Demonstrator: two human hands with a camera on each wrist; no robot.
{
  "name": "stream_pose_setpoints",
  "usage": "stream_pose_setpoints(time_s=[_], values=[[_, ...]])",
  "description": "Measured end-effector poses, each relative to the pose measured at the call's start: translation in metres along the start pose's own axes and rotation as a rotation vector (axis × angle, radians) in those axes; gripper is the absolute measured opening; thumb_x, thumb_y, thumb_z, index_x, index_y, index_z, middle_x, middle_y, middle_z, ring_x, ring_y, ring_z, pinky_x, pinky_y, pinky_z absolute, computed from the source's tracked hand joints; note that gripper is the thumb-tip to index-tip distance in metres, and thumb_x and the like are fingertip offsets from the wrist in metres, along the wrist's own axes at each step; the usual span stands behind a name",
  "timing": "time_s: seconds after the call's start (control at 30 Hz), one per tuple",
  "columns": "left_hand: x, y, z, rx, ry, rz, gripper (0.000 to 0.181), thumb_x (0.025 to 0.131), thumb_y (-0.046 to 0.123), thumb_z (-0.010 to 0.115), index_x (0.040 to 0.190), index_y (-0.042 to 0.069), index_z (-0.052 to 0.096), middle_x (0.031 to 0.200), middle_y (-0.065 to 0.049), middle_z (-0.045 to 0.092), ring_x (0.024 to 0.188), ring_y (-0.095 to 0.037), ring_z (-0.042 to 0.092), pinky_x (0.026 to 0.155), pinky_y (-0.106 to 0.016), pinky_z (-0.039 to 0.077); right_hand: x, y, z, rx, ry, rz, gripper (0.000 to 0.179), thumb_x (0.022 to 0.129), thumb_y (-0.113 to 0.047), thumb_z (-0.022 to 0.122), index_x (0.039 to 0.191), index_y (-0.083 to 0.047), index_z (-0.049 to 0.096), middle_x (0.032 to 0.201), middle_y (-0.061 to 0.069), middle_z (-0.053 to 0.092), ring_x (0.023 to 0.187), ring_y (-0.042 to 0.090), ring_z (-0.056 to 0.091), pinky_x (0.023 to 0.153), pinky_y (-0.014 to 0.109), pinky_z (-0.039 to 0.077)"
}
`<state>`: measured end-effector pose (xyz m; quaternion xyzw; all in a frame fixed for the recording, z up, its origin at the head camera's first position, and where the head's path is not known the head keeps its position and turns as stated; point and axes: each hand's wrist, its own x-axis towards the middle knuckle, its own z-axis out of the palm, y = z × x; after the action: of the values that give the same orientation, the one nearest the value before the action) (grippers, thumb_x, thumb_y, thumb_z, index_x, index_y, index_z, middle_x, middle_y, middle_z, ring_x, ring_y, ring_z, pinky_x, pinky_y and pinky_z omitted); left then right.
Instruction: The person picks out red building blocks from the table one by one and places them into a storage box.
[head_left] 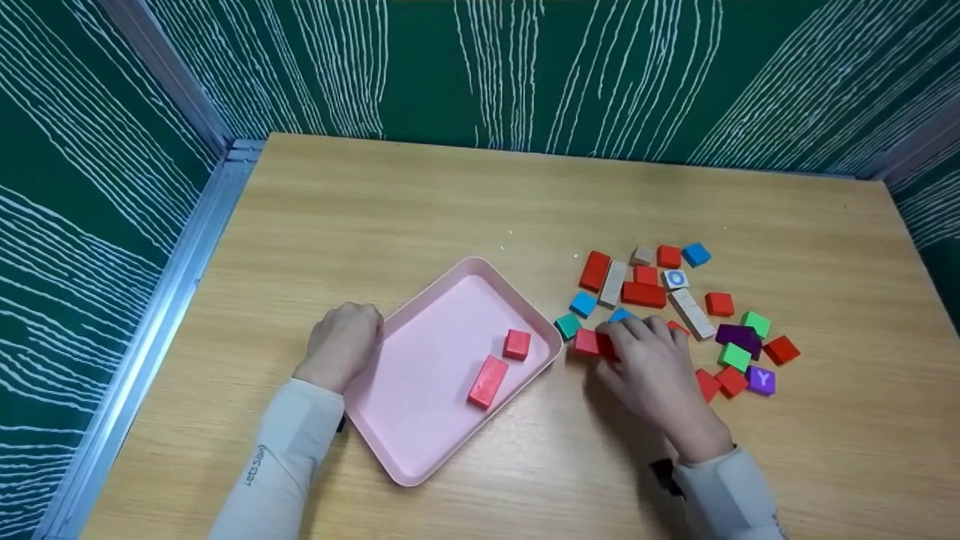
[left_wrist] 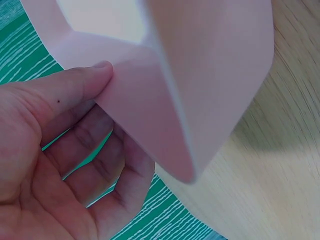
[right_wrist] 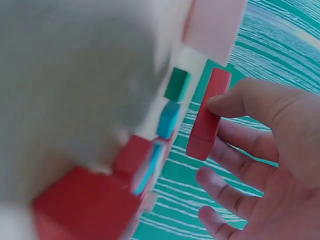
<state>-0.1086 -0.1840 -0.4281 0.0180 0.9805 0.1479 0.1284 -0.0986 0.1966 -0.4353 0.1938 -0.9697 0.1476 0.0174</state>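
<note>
The left hand (head_left: pixel 341 345) grips the left side of a pink tray (head_left: pixel 409 469), its thumb inside the wall and its fingers outside, as the left wrist view shows. Inside the tray lie a red cube (head_left: pixel 517 344) and a longer red block (head_left: pixel 488 382). Just right of the tray's right corner, the right hand (head_left: pixel 651 367) pinches a red rectangular block (right_wrist: pixel 210 115) between thumb and fingers. In the right wrist view this block is held up off the table. A teal cube (head_left: pixel 568 326) and a blue cube (head_left: pixel 583 304) lie near that hand.
Several loose blocks are scattered on the wooden table (head_left: pixel 375 210) to the right, among them a purple block (head_left: pixel 739 339), a green cube (head_left: pixel 757 324) and a grey block (head_left: pixel 691 314). Green panels with white lines (head_left: pixel 420 67) stand behind the table.
</note>
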Motion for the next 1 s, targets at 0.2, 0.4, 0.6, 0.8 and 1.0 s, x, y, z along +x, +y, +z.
stream_pose_setpoints(time_s=[0.2, 0.4, 0.6, 0.8, 1.0], values=[[0.0, -0.001, -0.001, -0.002, 0.019, -0.005, 0.019, 0.089, -0.008, 0.061, 0.079, 0.004, 0.072, 0.075, -0.008, 0.064, 0.066, -0.021, 0.054, 0.059, -0.036, 0.05, 0.025, -0.022, -0.003, -0.004, 0.02, -0.059, 0.056, 0.076, -0.02, 0.088, 0.125, -0.005, 0.064, 0.122, 0.017, 0.064, 0.107, 0.037, 0.051, 0.091, 0.06, 0.039], [0.004, 0.003, 0.003, 0.011, 0.03, 0.001, 0.014, 0.091, -0.007, 0.062, 0.084, 0.002, 0.071, 0.078, -0.01, 0.065, 0.068, -0.022, 0.055, 0.063, -0.038, 0.052, 0.05, -0.048, 0.003, -0.012, 0.006, -0.117, 0.056, 0.076, -0.022, 0.088, 0.124, -0.006, 0.066, 0.119, 0.014, 0.065, 0.107, 0.034, 0.052, 0.09, 0.054, 0.041], [0.006, 0.007, 0.005, 0.06, 0.029, -0.007, 0.012, 0.09, -0.008, 0.062, 0.089, 0.0, 0.071, 0.082, -0.012, 0.066, 0.069, -0.023, 0.057, 0.065, -0.04, 0.054, 0.071, -0.075, 0.015, 0.011, -0.069, -0.149, 0.054, 0.079, -0.023, 0.085, 0.126, -0.008, 0.065, 0.12, 0.013, 0.065, 0.108, 0.034, 0.052, 0.092, 0.054, 0.041], [0.007, 0.007, 0.004, 0.082, 0.026, -0.014, 0.013, 0.091, -0.008, 0.06, 0.09, -0.001, 0.07, 0.082, -0.014, 0.066, 0.07, -0.023, 0.059, 0.063, -0.042, 0.055, 0.085, -0.089, 0.029, 0.015, -0.118, -0.205, 0.056, 0.075, -0.024, 0.089, 0.125, -0.011, 0.067, 0.119, 0.011, 0.065, 0.105, 0.031, 0.052, 0.091, 0.053, 0.041], [0.004, 0.003, 0.0, 0.074, 0.022, -0.033, 0.015, 0.09, -0.009, 0.061, 0.086, 0.001, 0.071, 0.076, -0.01, 0.064, 0.066, -0.021, 0.055, 0.06, -0.04, 0.054, 0.092, -0.098, 0.042, -0.008, -0.142, -0.269, 0.05, 0.074, -0.023, 0.089, 0.119, -0.012, 0.07, 0.11, 0.009, 0.069, 0.103, 0.033, 0.054, 0.09, 0.053, 0.042]])
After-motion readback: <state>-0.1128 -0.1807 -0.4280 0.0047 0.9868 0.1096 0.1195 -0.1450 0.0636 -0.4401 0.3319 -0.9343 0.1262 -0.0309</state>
